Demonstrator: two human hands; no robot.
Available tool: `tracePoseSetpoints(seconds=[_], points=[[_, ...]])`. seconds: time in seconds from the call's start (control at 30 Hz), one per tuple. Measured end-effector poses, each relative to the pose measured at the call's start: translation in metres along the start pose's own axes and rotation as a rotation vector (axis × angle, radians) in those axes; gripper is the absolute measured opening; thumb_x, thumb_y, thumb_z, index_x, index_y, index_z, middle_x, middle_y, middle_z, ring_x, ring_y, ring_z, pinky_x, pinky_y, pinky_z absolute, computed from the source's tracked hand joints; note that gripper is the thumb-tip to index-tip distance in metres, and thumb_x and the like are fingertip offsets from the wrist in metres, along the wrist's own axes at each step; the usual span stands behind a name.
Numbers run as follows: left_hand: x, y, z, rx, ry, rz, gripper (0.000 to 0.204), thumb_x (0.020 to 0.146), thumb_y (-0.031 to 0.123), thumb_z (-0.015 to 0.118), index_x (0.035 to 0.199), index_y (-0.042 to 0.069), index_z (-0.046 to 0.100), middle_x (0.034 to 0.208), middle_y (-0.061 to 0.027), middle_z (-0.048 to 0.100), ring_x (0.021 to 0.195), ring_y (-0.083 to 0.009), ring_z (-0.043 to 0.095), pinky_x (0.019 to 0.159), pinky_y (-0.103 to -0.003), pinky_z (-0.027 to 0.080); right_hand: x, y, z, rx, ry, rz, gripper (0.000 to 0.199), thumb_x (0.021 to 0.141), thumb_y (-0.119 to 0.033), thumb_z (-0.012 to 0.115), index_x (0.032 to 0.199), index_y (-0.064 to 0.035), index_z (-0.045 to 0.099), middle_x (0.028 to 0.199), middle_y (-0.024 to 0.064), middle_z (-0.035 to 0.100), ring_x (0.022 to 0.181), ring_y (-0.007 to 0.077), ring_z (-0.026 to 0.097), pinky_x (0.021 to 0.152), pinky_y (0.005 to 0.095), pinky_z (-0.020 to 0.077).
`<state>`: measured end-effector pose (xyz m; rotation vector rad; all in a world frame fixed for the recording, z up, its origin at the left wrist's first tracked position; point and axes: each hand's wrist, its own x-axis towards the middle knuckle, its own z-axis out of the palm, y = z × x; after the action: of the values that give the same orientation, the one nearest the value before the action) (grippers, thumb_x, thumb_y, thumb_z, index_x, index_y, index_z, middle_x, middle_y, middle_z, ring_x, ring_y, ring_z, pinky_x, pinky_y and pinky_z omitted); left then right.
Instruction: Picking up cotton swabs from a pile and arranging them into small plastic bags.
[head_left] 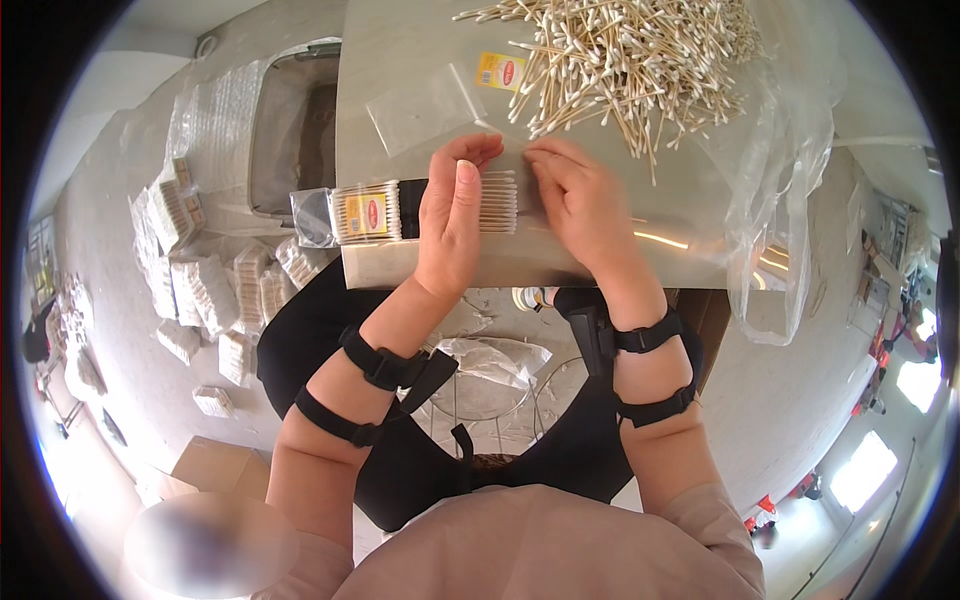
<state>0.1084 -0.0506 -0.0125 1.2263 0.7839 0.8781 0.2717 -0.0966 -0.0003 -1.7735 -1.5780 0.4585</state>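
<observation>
Grey desk (600,250) carries a loose swab pile (630,70), while the left hand (450,215) pins a swab bundle (497,202) flat and the right hand (585,205), fingers curled, steadies its tips, keeping them aligned.

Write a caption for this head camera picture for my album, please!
Two hands, left hand and right hand, press a bundle of cotton swabs flat on a grey table.

Packing workshop: heaped cotton swabs (630,60), stacked packets (200,290)
</observation>
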Motion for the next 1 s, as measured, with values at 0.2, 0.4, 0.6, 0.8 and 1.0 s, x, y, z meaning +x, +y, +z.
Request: tracePoseSetpoints(seconds=[0.2,0.4,0.6,0.8,1.0], points=[[0.0,0.0,0.002,-0.062,0.075,-0.004,0.048,0.112,0.036,0.037,0.135,-0.004,0.048,0.133,-0.0183,0.058,0.126,-0.027,0.055,0.113,-0.039,0.04,-0.009,-0.016,-0.003,-0.154,0.005,-0.005,0.027,0.083,-0.009,0.072,0.11,-0.0022,0.069,0.12,0.0125,0.066,0.108,0.0349,0.064,0.088,0.0439,0.0533],[0.0,0.009,-0.012,-0.01,0.115,0.099,0.047,0.112,0.036,0.038,0.137,-0.003,0.049,0.135,-0.0197,0.059,0.126,-0.0281,0.056,0.113,-0.041,0.04,-0.031,-0.034,0.02,-0.189,-0.098,-0.076,0.074,0.08,-0.02,0.077,0.143,0.0035,0.048,0.147,0.0211,0.049,0.142,0.0372,0.042,0.115,0.0492,0.0357],[-0.008,-0.002,-0.021,0.955,-0.197,0.398,0.061,0.103,0.038,0.053,0.15,0.0,0.041,0.152,-0.0207,0.046,0.142,-0.0385,0.042,0.119,-0.052,0.032,-0.038,-0.023,0.035,-0.43,-0.111,-0.124,0.069,0.089,-0.028,0.064,0.148,0.0038,0.046,0.157,0.0196,0.042,0.149,0.0342,0.035,0.123,0.05,0.0256],[-0.023,-0.009,-0.027,1.22,-0.214,0.374,0.074,0.101,0.048,0.052,0.157,0.003,0.033,0.162,-0.0177,0.034,0.15,-0.0378,0.031,0.122,-0.052,0.025,-0.04,-0.019,0.039,-0.481,-0.077,-0.158,0.058,0.095,-0.026,0.056,0.146,0.0013,0.05,0.156,0.017,0.045,0.148,0.032,0.037,0.123,0.0501,0.0255],[-0.026,-0.016,-0.025,1.295,-0.182,0.357,0.076,0.099,0.049,0.053,0.157,0.004,0.033,0.163,-0.0168,0.032,0.151,-0.0345,0.03,0.123,-0.05,0.025,-0.042,-0.018,0.039,-0.489,-0.064,-0.146,0.057,0.1,-0.031,0.051,0.148,-0.0004,0.049,0.158,0.0147,0.043,0.149,0.0278,0.035,0.125,0.0482,0.0212]])
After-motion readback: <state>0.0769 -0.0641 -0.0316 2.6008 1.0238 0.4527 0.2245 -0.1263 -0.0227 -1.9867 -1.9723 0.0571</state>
